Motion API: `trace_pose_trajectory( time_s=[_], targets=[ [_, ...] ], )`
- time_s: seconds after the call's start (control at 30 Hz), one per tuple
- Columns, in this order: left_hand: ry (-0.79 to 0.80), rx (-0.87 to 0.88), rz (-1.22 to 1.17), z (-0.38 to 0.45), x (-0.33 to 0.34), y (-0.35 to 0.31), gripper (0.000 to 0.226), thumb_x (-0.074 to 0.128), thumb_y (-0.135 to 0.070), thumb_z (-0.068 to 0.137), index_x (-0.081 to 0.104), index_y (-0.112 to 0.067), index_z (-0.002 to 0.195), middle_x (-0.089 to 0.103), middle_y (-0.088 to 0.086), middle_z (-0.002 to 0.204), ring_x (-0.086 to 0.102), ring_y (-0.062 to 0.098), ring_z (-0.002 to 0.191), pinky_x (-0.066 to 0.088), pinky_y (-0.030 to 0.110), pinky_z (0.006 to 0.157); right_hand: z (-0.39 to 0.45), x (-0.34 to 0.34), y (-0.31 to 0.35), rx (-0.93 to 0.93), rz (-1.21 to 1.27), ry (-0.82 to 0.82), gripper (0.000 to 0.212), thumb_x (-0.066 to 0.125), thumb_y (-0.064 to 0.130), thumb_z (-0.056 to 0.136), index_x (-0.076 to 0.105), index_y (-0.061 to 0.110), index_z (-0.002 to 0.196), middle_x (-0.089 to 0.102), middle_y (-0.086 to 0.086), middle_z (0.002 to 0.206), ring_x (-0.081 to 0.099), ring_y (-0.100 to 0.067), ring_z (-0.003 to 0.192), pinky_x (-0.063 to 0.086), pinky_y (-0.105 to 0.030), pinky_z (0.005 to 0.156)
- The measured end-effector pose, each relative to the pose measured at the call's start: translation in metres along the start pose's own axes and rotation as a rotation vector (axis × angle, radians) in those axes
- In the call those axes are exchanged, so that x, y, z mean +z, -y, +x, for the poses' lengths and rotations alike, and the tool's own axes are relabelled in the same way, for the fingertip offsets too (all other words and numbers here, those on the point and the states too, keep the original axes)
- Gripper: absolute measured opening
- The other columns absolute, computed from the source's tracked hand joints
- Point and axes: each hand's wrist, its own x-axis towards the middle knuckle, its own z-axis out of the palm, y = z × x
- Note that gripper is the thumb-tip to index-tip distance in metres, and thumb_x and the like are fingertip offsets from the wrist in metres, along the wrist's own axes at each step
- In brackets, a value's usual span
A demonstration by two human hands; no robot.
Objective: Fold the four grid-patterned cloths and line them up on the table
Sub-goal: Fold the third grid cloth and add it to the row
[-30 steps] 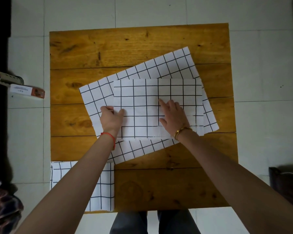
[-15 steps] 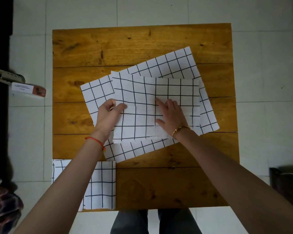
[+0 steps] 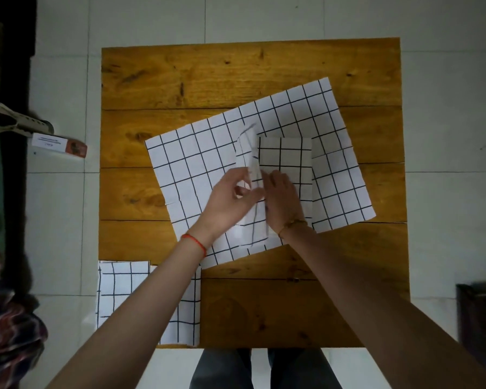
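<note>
From my remote seat, I judged the step in hand was folding a second cloth: my left hand pinched the lifted flap of the half-folded cloth and swung it over to the right, while my right hand lay flat and unclenched on the folded part, pinning it. That cloth sat on an unfolded cloth at the middle of the table, with one folded cloth at the near-left corner; the next move, I reckoned, called for laying the flap flat, edges matched
</note>
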Motion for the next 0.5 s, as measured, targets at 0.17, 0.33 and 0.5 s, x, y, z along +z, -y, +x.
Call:
trace_pose_trajectory(
  time_s=[0.17, 0.33, 0.5],
  targets=[
    [0.065, 0.026, -0.012, 0.014, 0.039, 0.002, 0.015, 0.069, -0.024, 0.088, 0.061, -0.014, 0.095, 0.051, -0.005, 0.125, 0.061, 0.007, 0.093, 0.054, 0.019, 0.074, -0.013, -0.017, -0.048, 0.244, 0.382, -0.286, 0.020, 0.047, 0.020, 0.096, 0.063, 0.010, 0.103, 0.066, -0.006, 0.089, 0.059, -0.019, 0.080, 0.044, -0.022, 0.066],
    [0.017, 0.077, 0.111, 0.023, 0.051, 0.014, 0.028, 0.063, -0.031, 0.092, 0.060, -0.019, 0.117, 0.050, -0.006, 0.124, 0.057, 0.009, 0.097, 0.047, 0.009, 0.079, -0.019, -0.027, -0.075, 0.401, 0.444, -0.352, 0.028, 0.038, 0.028, 0.097, 0.062, 0.012, 0.095, 0.065, -0.007, 0.079, 0.060, -0.022, 0.071, 0.050, -0.036, 0.061],
    [-0.154, 0.274, 0.586, 0.041, 0.019, 0.037, 0.045, 0.057, -0.019, 0.089, 0.050, -0.015, 0.134, 0.048, 0.003, 0.138, 0.043, 0.028, 0.123, 0.034, 0.028, 0.102, -0.008, -0.027, -0.074, 0.284, 0.279, -0.358, 0.030, 0.039, 0.025, 0.092, 0.057, 0.010, 0.111, 0.060, -0.008, 0.104, 0.052, -0.023, 0.096, 0.047, -0.033, 0.077]
  ],
)
